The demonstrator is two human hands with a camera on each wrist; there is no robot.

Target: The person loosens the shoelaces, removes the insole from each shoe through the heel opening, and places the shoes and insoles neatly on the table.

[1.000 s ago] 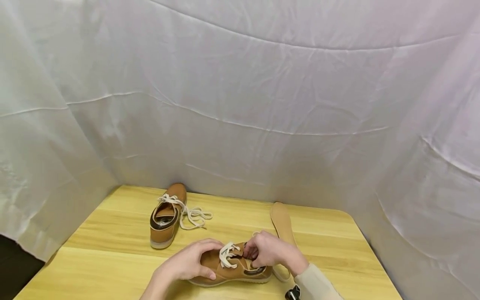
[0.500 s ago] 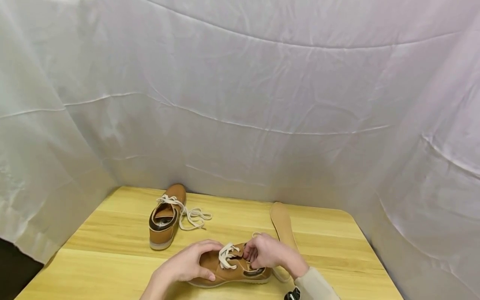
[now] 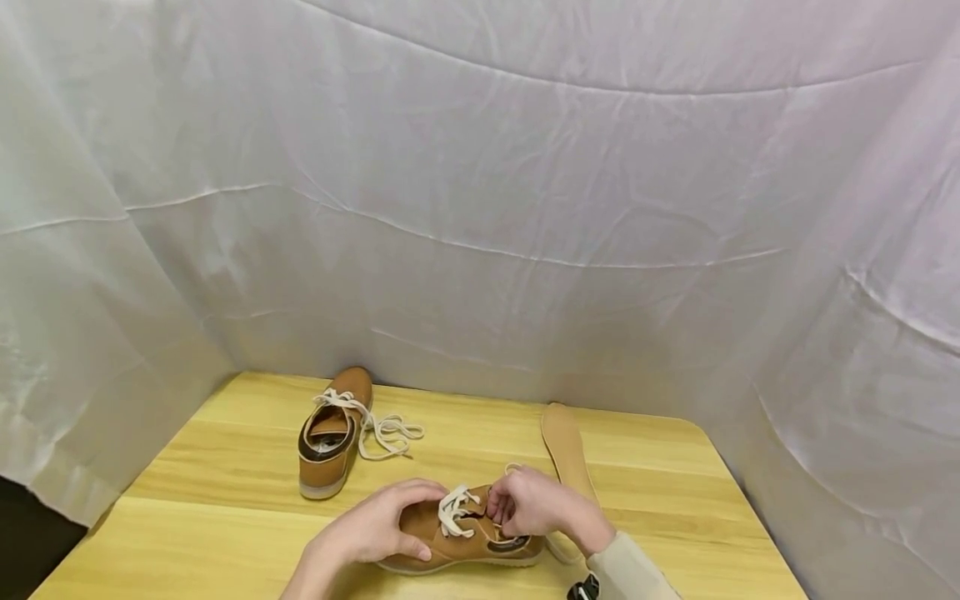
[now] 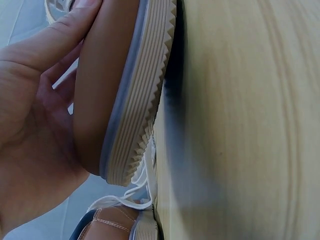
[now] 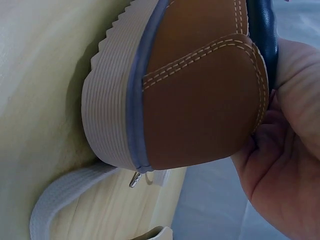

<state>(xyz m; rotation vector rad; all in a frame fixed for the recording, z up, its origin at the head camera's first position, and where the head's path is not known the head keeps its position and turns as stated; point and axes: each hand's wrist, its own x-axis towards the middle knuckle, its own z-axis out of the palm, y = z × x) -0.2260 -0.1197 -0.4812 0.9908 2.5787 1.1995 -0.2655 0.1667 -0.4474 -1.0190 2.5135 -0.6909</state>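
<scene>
A tan lace-up shoe (image 3: 472, 546) lies sole down on the table near its front edge, toe to the left. My left hand (image 3: 378, 521) grips the toe, thumb on the near side and fingers over the far side. At the shoe's opening, my right hand (image 3: 536, 504) holds the collar with bent fingers. Its fingertips are hidden in and behind the opening. The right wrist view shows the stitched heel (image 5: 200, 110) with the palm close against it. White laces (image 3: 453, 510) cross the tongue. Behind the right hand lies a flat tan insole (image 3: 566, 442).
A matching shoe (image 3: 330, 450) stands at the back left of the wooden table (image 3: 225, 525), its loose lace (image 3: 390, 433) trailing to the right. Pale cloth (image 3: 480, 208) hangs around the back and sides. A black object (image 3: 585, 588) sits by the right cuff.
</scene>
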